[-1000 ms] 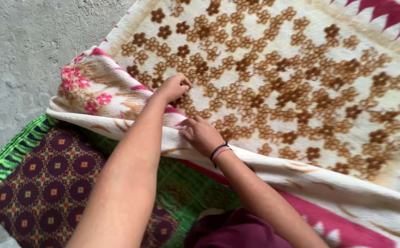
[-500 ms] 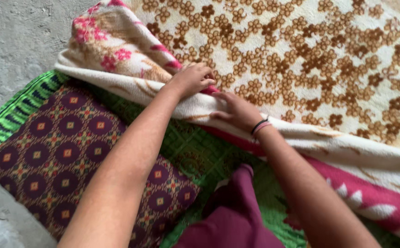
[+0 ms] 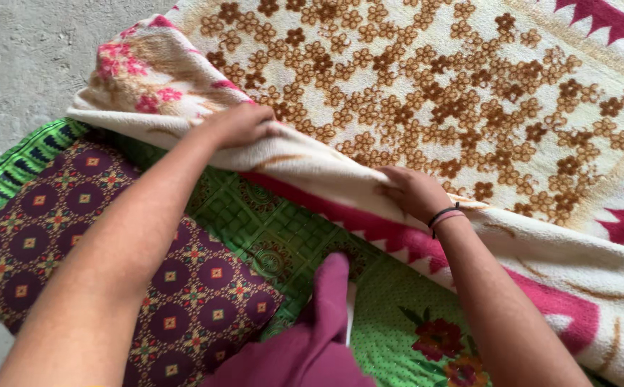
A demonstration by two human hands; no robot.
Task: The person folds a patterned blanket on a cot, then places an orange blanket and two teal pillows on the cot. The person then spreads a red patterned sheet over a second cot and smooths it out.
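**Two hands on one blanket's folded edge**

One cream blanket (image 3: 427, 93) with brown flowers and pink zigzag borders lies over one green and maroon patterned mat (image 3: 61, 222) on the concrete floor (image 3: 18, 57). The left hand (image 3: 237, 125) reaches forward, fingers clamped on the blanket's near edge close to its turned-over corner. The right hand (image 3: 414, 192), two bands at its wrist, grips the same edge further right, fingers curled under the fabric. A maroon garment (image 3: 312, 344) shows below.
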